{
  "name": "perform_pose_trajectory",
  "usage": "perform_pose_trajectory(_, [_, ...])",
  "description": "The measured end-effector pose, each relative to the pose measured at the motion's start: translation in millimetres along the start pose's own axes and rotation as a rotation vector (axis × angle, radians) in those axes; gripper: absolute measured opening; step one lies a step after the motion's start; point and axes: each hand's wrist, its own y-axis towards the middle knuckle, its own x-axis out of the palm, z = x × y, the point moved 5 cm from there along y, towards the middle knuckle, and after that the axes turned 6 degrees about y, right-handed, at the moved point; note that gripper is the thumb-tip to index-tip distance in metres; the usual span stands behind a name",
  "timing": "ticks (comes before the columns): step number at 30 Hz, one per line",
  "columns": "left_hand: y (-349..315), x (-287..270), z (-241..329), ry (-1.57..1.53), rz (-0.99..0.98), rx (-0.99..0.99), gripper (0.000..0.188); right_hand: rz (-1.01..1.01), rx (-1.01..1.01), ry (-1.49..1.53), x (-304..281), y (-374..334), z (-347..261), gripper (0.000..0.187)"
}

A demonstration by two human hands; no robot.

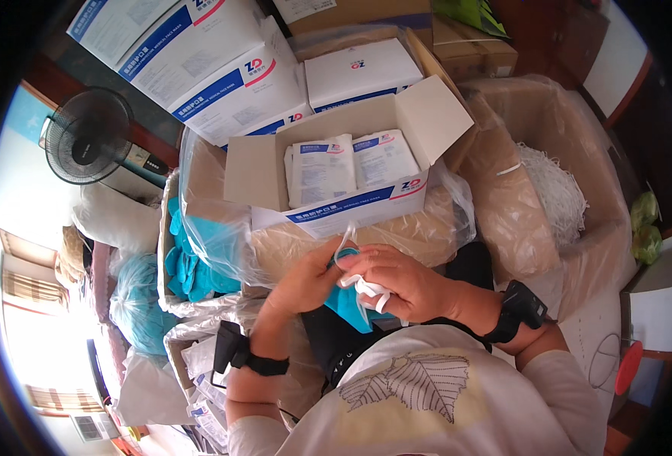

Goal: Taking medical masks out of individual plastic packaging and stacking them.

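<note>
Both hands point(366, 285) pinching teal mask point(345, 304), white ear loops point(366, 289) tangled round fingers

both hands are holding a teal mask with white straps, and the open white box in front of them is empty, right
Not quite. The left hand and right hand do hold the teal mask with white straps, but the open white box is not empty: the head view shows flat white packets standing in it.
</note>
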Motion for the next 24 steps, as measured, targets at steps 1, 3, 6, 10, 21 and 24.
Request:
perform_pose_trajectory(1, [1.7,5.4,4.9,-0.096,0.091,0.07,0.019,-0.004,-0.01,-0.015,-1.1,0.6,-1.0,0.019])
perform_pose_trajectory(3, [-2.6,17.3,-16.1,-0.19,0.264,-0.144,0.021,-0.047,0.024,-0.025,-0.3,-3.9,5.1,0.02])
perform_pose_trajectory(6, [-7.6,44.2,-52.7,-0.096,0.399,-0.304,0.034,-0.076,-0.051,0.072,16.0,0.2,-8.4,0.015])
perform_pose_trajectory(10, [17.9,16.6,-22.6,0.315,0.466,-0.155,0.032,-0.123,-0.066,0.079,27.3,12.3,-14.7,0.012])
perform_pose_trajectory(21, [3.2,-82.8,-15.9,0.451,0.667,-0.093,0.036,0.059,0.222,0.113,-15.2,27.0,-28.8,0.019])
perform_pose_trajectory(24, [7.0,-70.7,9.3,0.459,0.515,0.0,0.032,0.115,0.228,-0.214,-36.1,38.9,15.8,0.025])
